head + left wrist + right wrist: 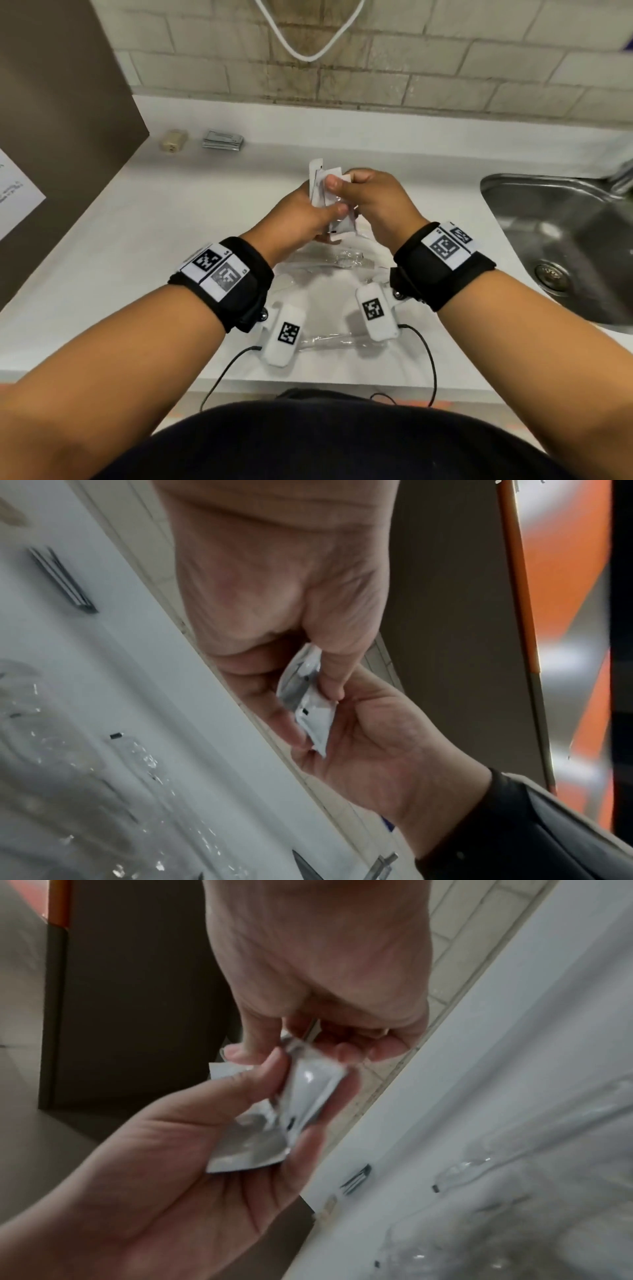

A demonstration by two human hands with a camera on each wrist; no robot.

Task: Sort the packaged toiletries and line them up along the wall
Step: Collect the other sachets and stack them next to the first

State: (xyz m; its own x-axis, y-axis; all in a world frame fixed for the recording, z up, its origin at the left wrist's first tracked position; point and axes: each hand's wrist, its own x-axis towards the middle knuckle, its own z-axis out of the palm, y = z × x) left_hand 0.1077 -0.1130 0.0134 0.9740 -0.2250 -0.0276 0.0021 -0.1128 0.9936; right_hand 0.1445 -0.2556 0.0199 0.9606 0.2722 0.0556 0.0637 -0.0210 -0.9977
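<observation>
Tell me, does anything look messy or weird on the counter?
A bit messy: clear plastic packets lie scattered mid-counter, under the hands, far from the wall, where only a tan bar and a grey packet stack sit. Both hands hold white sachets. Nothing looks spilled.

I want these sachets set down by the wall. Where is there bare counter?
Bare counter runs along the wall from the stack of packets right to the sink. Another bare patch lies left of the left hand. Under both hands, clear wrappers crowd it.
</observation>
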